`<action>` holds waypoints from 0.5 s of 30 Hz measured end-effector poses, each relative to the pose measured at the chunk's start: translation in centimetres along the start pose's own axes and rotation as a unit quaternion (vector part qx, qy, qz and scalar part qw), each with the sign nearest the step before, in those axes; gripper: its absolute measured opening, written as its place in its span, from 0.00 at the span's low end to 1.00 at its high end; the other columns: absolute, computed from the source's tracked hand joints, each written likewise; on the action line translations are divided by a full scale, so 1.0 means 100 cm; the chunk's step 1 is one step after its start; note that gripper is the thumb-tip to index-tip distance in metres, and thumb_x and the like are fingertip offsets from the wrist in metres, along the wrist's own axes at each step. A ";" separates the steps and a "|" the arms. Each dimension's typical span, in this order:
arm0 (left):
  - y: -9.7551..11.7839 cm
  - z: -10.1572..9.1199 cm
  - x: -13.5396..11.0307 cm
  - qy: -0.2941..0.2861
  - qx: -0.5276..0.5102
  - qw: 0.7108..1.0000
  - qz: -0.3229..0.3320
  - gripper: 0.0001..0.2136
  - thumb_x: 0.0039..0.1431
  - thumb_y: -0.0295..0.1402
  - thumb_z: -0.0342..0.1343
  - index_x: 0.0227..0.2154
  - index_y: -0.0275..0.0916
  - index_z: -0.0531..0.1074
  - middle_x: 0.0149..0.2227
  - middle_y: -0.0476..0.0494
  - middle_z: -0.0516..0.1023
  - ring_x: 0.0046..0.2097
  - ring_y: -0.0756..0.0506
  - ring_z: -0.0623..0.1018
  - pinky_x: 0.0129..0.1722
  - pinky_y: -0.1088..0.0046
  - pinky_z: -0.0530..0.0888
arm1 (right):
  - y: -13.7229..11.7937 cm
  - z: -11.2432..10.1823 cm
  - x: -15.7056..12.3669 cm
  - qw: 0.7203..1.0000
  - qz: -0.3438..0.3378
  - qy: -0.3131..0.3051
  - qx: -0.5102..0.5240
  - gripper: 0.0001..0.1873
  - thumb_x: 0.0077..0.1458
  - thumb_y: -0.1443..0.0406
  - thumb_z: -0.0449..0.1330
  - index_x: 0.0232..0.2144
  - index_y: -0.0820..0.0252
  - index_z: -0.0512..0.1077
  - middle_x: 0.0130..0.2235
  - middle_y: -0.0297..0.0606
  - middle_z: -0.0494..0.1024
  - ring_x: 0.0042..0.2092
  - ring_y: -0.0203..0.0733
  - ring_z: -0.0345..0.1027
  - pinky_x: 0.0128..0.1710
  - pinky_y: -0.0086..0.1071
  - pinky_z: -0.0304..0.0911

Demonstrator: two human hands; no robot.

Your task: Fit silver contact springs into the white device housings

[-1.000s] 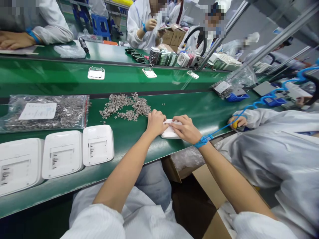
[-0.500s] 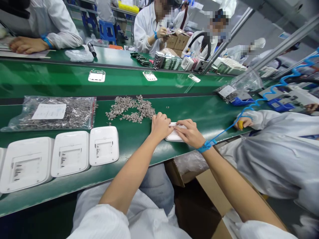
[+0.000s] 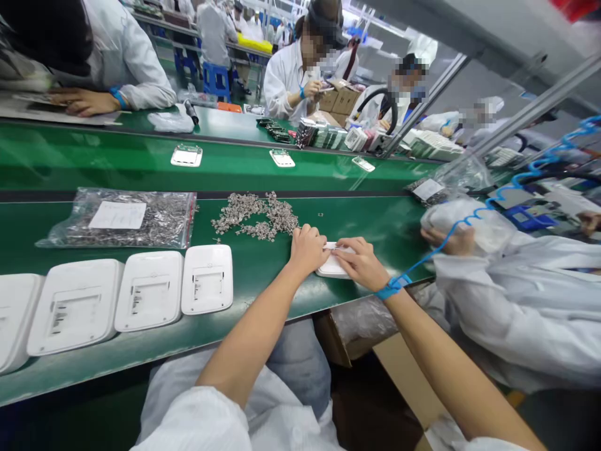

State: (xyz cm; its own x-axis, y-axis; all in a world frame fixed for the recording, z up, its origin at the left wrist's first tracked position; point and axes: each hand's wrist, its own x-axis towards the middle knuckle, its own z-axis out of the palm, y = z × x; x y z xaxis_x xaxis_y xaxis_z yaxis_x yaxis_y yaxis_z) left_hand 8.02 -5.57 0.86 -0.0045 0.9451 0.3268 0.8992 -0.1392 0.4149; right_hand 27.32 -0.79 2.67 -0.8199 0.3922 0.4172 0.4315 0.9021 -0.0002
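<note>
A white plastic housing (image 3: 330, 269) lies on the green bench in front of me, largely covered by my fingers. My left hand (image 3: 307, 250) is curled over its left side, thumb and fingertips pressed down on it. From the right, my right hand (image 3: 361, 262) grips the housing, its fingertips nearly meeting those of the left. Any small part between the fingertips is too hidden to make out. Just beyond my left hand is a loose pile of small metal pieces (image 3: 282, 216). A blue wrist strap (image 3: 393, 287) with a coiled cord circles my right wrist.
Several white housings with recessed compartments stand in a row, one nearest (image 3: 207, 304). Behind them lies a clear bag of metal pieces (image 3: 164, 219). Flat white units (image 3: 186, 156) sit on the far green strip. A co-worker's sleeve (image 3: 511, 300) is close on the right; cardboard boxes (image 3: 408, 376) stand below the bench.
The view has shifted slightly, showing more of the row at left. Both hands stay on the housing. The co-worker at right has leaned in, head now lower over the bench.
</note>
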 end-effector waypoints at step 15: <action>0.000 0.004 0.000 0.013 0.007 1.000 0.021 0.08 0.62 0.35 0.55 0.35 0.40 0.79 0.40 0.39 0.75 0.49 0.39 0.67 0.46 0.57 0.61 | 0.008 -0.001 0.001 0.998 0.030 -0.023 0.060 0.13 0.64 0.64 0.55 0.44 0.53 0.80 0.49 0.44 0.76 0.48 0.48 0.70 0.48 0.45 0.63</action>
State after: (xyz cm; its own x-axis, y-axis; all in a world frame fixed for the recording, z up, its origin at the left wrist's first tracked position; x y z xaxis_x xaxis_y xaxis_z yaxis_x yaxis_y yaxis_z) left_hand 8.15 -5.43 0.54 0.0214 0.9303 0.3662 0.9053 -0.1735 0.3878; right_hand 27.58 0.00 2.79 -0.8119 0.4506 0.3712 0.4339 0.8911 -0.1329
